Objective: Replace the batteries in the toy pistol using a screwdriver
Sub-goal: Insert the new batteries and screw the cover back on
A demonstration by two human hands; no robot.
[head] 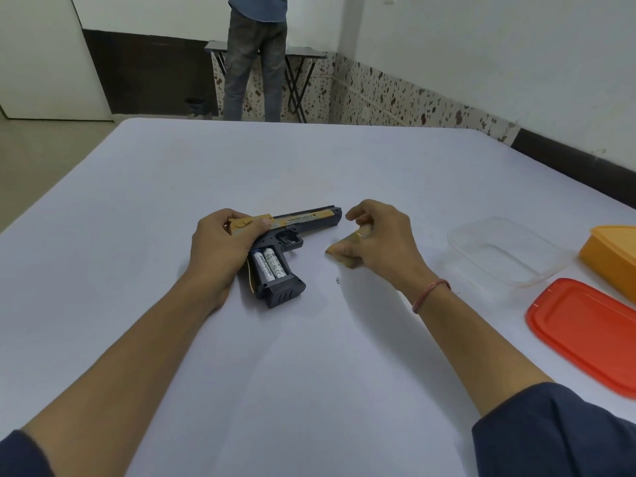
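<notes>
Plain white room, soft even light
White walls (pixel 481 46) with a speckled tile strip (pixel 395 94) low down, a door (pixel 38 56) at left, a folding table (pixel 303 54) at the back.

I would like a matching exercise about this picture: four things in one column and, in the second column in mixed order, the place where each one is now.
Things:
1. batteries
2. tan cover
3. red lid
4. toy pistol

Places:
A. held in the right hand
B. flat on the table, near the clear container
C. gripped at its rear by the left hand
D. inside the open battery compartment

Pairs: 1-D, 2-A, 3-B, 4-C.
</notes>
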